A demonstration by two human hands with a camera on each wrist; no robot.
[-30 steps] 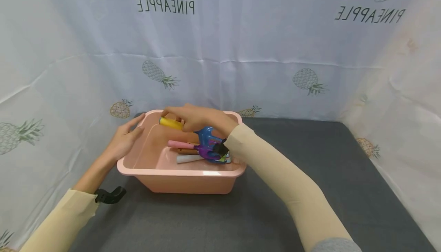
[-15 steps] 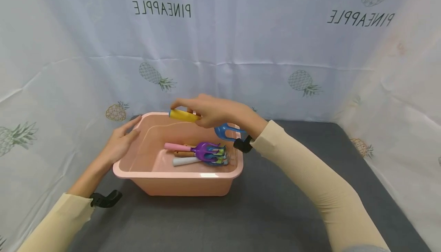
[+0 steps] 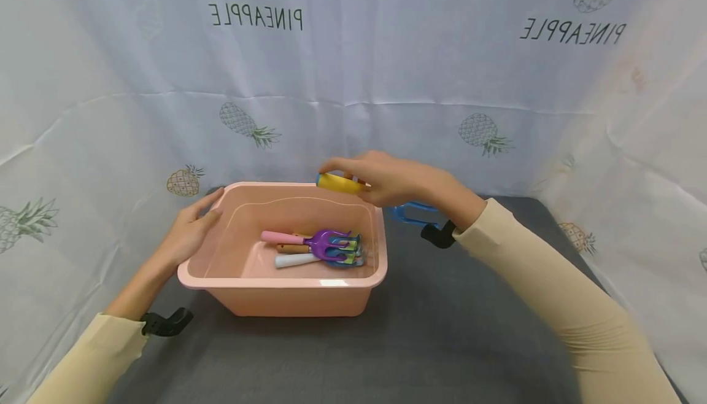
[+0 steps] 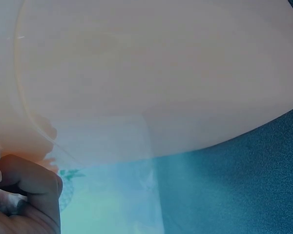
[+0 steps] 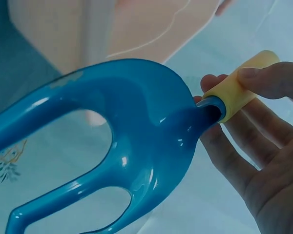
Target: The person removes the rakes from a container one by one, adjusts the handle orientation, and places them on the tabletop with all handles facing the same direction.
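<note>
Pineapple-print cloth [image 3: 353, 72] hung behind and to both sides, and a dark grey table [image 3: 442, 342] ran across the foreground with a pink tub [image 3: 287, 281] sitting left of centre on it. Up at the tub's far right corner, the right hand [image 3: 394, 180] had the blue toy rake [image 3: 411, 212] by its yellow handle [image 3: 339, 183], fingers and thumb pinched round that handle, and the rake was clear of the tub, its blue head hanging over the table just beyond the right wall. The right wrist view showed the tines [image 5: 88, 146] close up and only the fingertips [image 5: 263, 78] on the handle, so that was a light hold; a knock of the trailing head against the tub's rim looked like it could twist the rake loose. Over on the left, the left hand [image 3: 190, 232] lay against the tub's left rim, fingers relaxed and mostly straight, steadying it. Inside, a purple rake [image 3: 328, 243] with a pink handle lay on top of other toy tools [image 3: 309, 256], near the right wall. If the steadying hand slipped, a bump from the right could well have shoved the light tub along the table.
</note>
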